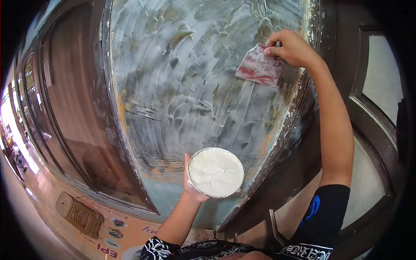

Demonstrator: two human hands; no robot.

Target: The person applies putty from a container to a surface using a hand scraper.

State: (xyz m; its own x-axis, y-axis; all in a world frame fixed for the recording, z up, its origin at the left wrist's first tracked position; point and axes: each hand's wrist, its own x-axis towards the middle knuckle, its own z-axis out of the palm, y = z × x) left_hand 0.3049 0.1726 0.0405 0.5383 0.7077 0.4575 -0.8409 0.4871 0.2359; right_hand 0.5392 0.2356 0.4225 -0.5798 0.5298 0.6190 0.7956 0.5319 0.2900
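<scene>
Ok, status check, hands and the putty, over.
Left hand cradles putty bowl. Right hand presses scraper on coated panel. Nothing in the way.

A dark wooden door (82, 112) stands at the left of the work, a brown object (80, 214) on the floor by its foot. A printed mat (115, 236) lies beside that. Another door frame (368, 108) stands at right.
</scene>
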